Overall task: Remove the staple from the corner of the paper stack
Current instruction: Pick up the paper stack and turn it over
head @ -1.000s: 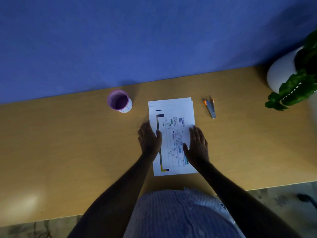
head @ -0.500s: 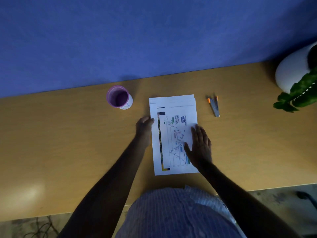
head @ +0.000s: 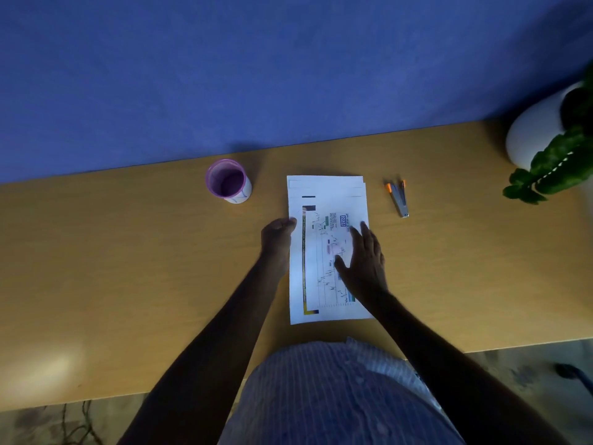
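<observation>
Paper stack point(head: 321, 194) lying lengthwise on the desk point(head: 128, 268), directly in front of me, its sheets slightly fanned at the far edge. My left hand point(head: 277, 240) rests on the desk against the stack's left edge, fingers curled and thumb touching the margin; it grips nothing. My right hand point(head: 364, 261) lies flat on the printed chart, fingers spread wide, pressing the sheets down and holding nothing. The staple remover point(head: 399, 197), with orange grips, sits untouched on the desk to the right of the stack, apart from both hands. A purple cup point(head: 228, 181) stands to the left, near the stack's far corner. The staple itself is too small to make out, so I cannot tell which corner holds it. Risks, as I judge them: the loose sheets could slide if my flat palm lifts, pulling at the stapled corner and tearing it; reaching across for the tool could shift the stack; a left-hand sweep could tip the cup.
</observation>
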The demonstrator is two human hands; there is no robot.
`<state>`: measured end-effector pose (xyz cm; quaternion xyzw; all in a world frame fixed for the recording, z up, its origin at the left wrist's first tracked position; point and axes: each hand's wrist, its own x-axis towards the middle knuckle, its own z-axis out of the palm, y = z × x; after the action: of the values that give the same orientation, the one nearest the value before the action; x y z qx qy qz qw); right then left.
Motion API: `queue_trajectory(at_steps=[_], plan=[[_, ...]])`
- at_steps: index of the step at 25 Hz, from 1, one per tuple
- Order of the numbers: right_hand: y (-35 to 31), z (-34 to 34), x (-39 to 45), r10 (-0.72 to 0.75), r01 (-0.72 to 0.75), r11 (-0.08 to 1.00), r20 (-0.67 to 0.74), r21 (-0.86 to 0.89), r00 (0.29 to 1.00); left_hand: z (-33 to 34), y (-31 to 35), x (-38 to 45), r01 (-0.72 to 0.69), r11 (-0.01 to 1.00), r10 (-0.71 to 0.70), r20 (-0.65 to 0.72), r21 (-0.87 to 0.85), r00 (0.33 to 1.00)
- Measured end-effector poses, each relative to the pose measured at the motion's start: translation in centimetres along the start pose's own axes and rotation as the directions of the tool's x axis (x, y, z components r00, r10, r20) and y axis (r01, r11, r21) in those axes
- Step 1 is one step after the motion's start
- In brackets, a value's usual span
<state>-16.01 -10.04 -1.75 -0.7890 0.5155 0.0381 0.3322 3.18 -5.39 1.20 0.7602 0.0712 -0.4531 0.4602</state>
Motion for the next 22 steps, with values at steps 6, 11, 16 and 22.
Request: queue_trajectory(at_steps=[6, 11, 16, 22], plan=[[-6.0, -1.4, -2.3, -0.107, 0.094, 0.934, 0.019, 0.343, 0.994, -0.5, 2.0, -5.4, -0.056, 0.997, 0.063, 0.175, -0.045, 0.983], [-7.5, -3.8, -5.5, -0.066, 0.118, 0.827, -0.113, 0.550, 0.991, -0.9, 1.8, -10.4, -0.129, 0.985, 0.163, 0.378, -0.113, 0.911], [-6.3, -8.6, -6.9, 0.024, 0.041, 0.744, -0.088, 0.667, 0.996, -2.1, 2.9, -12.7, -0.278, 0.952, 0.307, 0.391, -0.131, 0.868], [-4.9, -13.9, -8.1, -0.069, -0.003, 0.653, 0.064, 0.757, 0.996, -4.3, 8.2, -12.6, -0.791, 0.609, 0.773, 0.185, 0.054, 0.607]])
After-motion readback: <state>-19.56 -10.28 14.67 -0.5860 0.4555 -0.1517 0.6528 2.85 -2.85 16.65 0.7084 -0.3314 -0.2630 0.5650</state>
